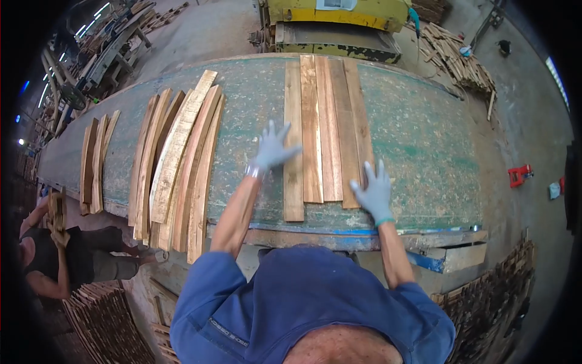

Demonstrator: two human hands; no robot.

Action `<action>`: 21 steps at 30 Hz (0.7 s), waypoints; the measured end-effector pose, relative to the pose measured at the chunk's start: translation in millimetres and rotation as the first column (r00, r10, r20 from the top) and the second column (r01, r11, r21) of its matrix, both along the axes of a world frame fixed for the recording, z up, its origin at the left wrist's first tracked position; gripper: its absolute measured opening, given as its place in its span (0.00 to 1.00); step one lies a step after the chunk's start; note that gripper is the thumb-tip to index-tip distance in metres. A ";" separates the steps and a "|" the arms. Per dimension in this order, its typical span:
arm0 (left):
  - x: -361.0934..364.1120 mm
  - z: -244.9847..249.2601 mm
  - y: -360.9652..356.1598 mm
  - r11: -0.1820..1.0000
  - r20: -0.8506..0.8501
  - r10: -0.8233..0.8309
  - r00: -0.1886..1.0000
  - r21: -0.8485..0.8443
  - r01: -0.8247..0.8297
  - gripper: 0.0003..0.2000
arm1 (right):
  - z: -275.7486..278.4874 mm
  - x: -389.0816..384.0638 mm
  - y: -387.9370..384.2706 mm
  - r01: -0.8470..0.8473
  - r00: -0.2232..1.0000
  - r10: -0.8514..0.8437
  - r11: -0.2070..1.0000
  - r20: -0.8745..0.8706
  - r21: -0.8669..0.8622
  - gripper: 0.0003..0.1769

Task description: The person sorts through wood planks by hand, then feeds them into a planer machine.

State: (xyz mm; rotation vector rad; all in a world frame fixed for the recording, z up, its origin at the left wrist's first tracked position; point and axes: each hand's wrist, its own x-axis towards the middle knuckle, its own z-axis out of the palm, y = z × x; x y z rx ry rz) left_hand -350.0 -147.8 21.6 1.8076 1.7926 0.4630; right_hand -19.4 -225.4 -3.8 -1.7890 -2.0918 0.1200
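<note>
Several narrow wooden slats (321, 130) lie side by side, lengthwise away from me, on a worn green workbench (418, 139). My left hand (271, 150), in a grey glove, rests flat with fingers spread against the left edge of the leftmost slat. The gloved right hand (374, 191) presses open-fingered on the near end of the rightmost slat. Neither hand holds anything. My blue sleeves and shirt fill the bottom of the view.
A loose pile of longer curved slats (179, 164) lies on the bench to the left, a smaller group (96, 161) further left. A person (66, 255) crouches at lower left by stacked slats. A yellow machine (336, 21) stands behind the bench; wood scraps (461, 60) lie at right.
</note>
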 end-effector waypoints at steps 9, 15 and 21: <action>63.6 -59.4 -152.5 0.929 -0.313 -0.126 0.941 0.296 0.222 0.47 | -14.8 -31.1 -53.1 0.044 0.982 -0.030 0.997 0.186 -0.070 0.56; 44.7 -51.3 -75.8 0.866 -0.367 -0.257 0.894 0.323 0.382 0.43 | -30.7 -28.8 -8.1 0.007 0.987 -0.010 1.000 0.162 0.017 0.55; 55.8 -52.8 28.7 0.852 -0.404 -0.244 0.882 0.345 0.394 0.40 | -43.5 -13.9 97.4 0.010 0.987 -0.023 0.996 0.160 0.086 0.58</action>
